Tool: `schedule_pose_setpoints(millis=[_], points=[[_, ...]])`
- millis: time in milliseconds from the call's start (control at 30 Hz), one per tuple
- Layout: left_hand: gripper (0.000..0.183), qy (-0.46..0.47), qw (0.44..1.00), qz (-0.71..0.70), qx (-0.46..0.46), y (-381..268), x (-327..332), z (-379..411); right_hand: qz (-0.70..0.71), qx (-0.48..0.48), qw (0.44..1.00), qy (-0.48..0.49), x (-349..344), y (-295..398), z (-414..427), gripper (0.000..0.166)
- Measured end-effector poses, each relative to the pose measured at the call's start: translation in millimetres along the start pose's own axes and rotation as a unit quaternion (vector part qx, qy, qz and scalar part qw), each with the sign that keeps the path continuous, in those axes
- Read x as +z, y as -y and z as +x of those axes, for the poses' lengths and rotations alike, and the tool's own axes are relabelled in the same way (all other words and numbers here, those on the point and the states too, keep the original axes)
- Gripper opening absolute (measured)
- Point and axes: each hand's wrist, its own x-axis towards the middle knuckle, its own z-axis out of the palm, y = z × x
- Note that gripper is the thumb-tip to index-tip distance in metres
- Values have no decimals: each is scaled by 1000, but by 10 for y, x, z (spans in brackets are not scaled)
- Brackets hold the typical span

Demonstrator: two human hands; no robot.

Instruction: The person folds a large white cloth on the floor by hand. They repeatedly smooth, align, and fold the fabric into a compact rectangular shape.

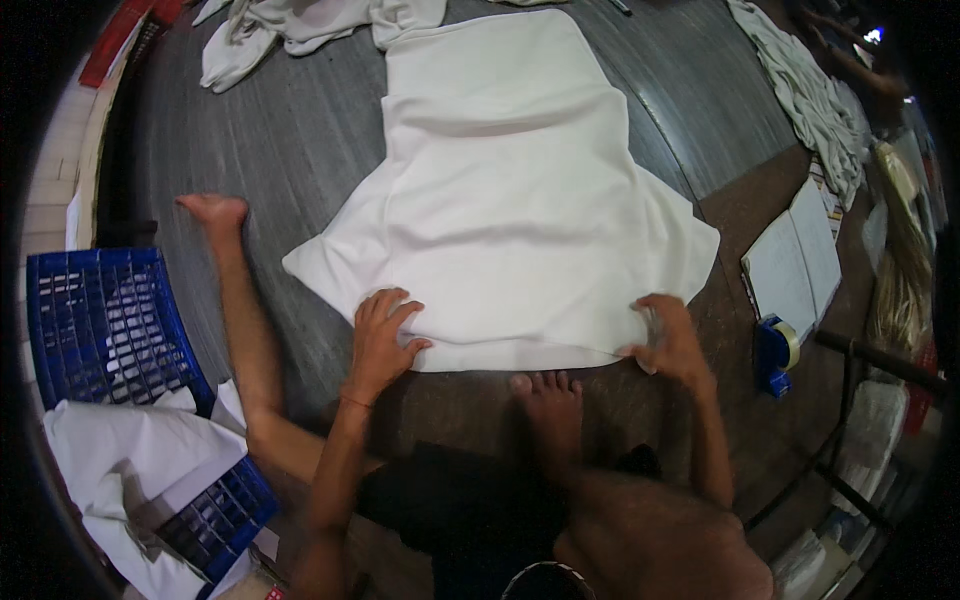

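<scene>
A white cloth garment (510, 202) lies spread on the grey floor or work surface, its near edge folded into a narrow band. My left hand (384, 337) rests at the left end of that edge, fingers apart on the cloth. At the right end, my right hand (664, 337) touches the same edge with thumb and forefinger spread around it; whether the cloth is pinched there is hard to tell. Soft creases cross the middle of the cloth. My bare foot (551, 405) is just below the near edge, between the hands.
Blue plastic crates (112, 322) stand at left, a white cloth (142, 465) draped over them. More white cloth (300, 26) lies at the far left. On the right are an open notebook (795, 259), a blue tape dispenser (772, 356) and crumpled fabric (806, 90).
</scene>
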Motion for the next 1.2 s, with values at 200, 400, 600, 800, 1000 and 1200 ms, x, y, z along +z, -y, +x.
schedule_pose_setpoints(millis=[200,400,600,800,1000,1200], points=[[24,27,997,-59,31,280,-83,119,-77,-87,993,-28,252,-273,-254,37],[24,80,990,-82,-79,-56,-536,491,-14,-45,999,-11,197,-463,-176,32],[40,295,952,66,-48,-129,-571,507,22,-4,998,64,-69,-514,-40,29],[41,52,994,-63,66,190,-856,796,51,74,995,-30,-919,48,421,19],[47,-23,997,-34,66,-291,-1347,757,40,-49,984,-167,-1210,184,298,18],[28,39,990,-132,38,-153,-850,-310,45,-26,998,-27,-652,-38,-453,24]])
